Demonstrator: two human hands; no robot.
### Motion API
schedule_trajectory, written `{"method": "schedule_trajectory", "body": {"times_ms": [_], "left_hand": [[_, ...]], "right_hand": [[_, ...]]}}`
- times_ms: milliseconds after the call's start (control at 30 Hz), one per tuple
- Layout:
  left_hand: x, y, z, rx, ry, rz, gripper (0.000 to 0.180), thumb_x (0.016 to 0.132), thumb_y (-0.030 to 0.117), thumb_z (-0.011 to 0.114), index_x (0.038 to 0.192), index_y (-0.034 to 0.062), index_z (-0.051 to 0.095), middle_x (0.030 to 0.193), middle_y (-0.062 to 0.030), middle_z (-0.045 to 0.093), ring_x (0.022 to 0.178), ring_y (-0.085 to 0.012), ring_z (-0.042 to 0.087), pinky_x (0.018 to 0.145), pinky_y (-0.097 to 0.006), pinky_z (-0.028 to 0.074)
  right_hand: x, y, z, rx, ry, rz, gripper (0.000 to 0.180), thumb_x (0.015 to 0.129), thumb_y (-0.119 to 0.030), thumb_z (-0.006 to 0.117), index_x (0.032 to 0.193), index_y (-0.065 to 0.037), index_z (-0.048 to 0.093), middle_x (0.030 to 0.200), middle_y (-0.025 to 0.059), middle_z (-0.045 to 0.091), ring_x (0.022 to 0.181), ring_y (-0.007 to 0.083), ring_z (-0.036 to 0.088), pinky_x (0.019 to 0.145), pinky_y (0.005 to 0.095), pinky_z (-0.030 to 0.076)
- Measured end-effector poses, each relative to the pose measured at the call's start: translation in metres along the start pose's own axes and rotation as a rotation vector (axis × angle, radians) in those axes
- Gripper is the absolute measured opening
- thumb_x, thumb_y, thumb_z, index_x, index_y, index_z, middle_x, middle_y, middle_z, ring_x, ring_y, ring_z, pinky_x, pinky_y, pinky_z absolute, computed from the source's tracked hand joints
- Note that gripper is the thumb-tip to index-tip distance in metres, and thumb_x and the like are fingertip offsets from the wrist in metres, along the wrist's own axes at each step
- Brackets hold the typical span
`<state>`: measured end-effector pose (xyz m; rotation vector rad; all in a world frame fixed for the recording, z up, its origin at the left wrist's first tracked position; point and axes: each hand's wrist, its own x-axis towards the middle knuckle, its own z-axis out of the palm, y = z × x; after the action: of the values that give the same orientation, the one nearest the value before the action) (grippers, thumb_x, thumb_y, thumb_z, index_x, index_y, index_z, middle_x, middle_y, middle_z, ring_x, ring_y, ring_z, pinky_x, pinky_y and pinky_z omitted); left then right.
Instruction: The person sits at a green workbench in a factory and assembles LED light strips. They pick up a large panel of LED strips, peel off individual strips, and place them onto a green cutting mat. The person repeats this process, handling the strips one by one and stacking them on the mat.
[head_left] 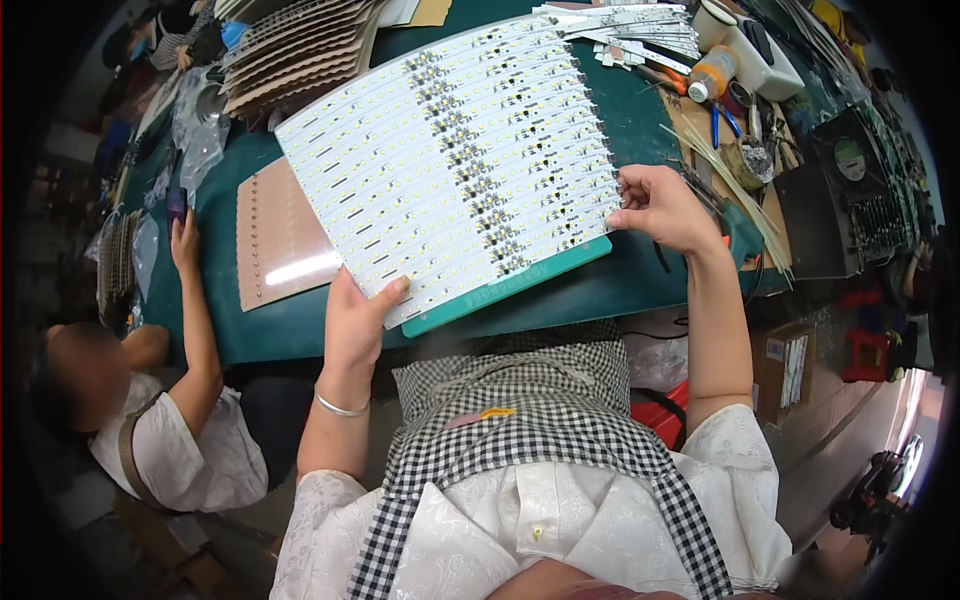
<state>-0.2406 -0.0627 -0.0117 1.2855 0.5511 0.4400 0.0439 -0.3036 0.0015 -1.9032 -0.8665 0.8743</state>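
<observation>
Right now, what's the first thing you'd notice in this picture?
A big white panel of LED strips fills the middle, lying over a green mat on the table. The left hand grips its near edge and the right hand its right edge. At left, another person's hand rests on the table.

White curved circuit panel [450, 150] carrying rows of pale yellow dots and a central band of black components; teal flat backing board [510, 285] beneath it; dark green table mat [610, 280]; tan perforated cardboard sheet [280, 235]; black-and-white checked apron [520, 420] over a white patterned blouse [480, 530]; silver bracelet [338, 407]; orange-capped plastic bottle [712, 75].
</observation>
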Motion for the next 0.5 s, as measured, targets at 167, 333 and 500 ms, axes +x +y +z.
{"method": "schedule_trajectory", "body": {"times_ms": [167, 333, 500], "left_hand": [[-0.011, -0.011, -0.006, 0.149, 0.04, 0.112, 0.039, 0.08, 0.003, 0.07, 0.114, -0.0054, 0.053, 0.108, -0.0117, 0.063, 0.095, -0.0168, 0.061, 0.086, -0.031, 0.048], [-0.03, -0.024, -0.005, 0.36, 0.114, 0.292, 0.033, 0.079, -0.002, 0.07, 0.109, -0.0057, 0.056, 0.104, -0.0116, 0.064, 0.091, -0.0175, 0.061, 0.083, -0.03, 0.049], [-0.04, -0.038, 0.005, 0.54, 0.202, 0.576, 0.025, 0.079, -0.004, 0.07, 0.101, -0.0055, 0.059, 0.09, -0.0121, 0.068, 0.08, -0.0202, 0.066, 0.076, -0.03, 0.052]], "right_hand": [[-0.009, 0.004, 0.012, 0.035, 0.16, -0.05, 0.022, 0.07, 0.003, 0.075, 0.088, 0.003, 0.063, 0.076, 0.0018, 0.064, 0.069, 0.0082, 0.057, 0.066, 0.0258, 0.048], [-0.018, 0.006, 0.013, -0.163, 0.245, -0.053, 0.025, 0.068, 0.005, 0.074, 0.091, 0.001, 0.067, 0.076, 0.0074, 0.069, 0.071, 0.01, 0.063, 0.068, 0.0263, 0.051], [-0.03, 0.014, 0.034, -0.166, 0.522, -0.343, 0.021, 0.066, 0.001, 0.077, 0.085, -0.001, 0.069, 0.075, 0.0097, 0.069, 0.067, 0.0157, 0.067, 0.063, 0.028, 0.052]]}}
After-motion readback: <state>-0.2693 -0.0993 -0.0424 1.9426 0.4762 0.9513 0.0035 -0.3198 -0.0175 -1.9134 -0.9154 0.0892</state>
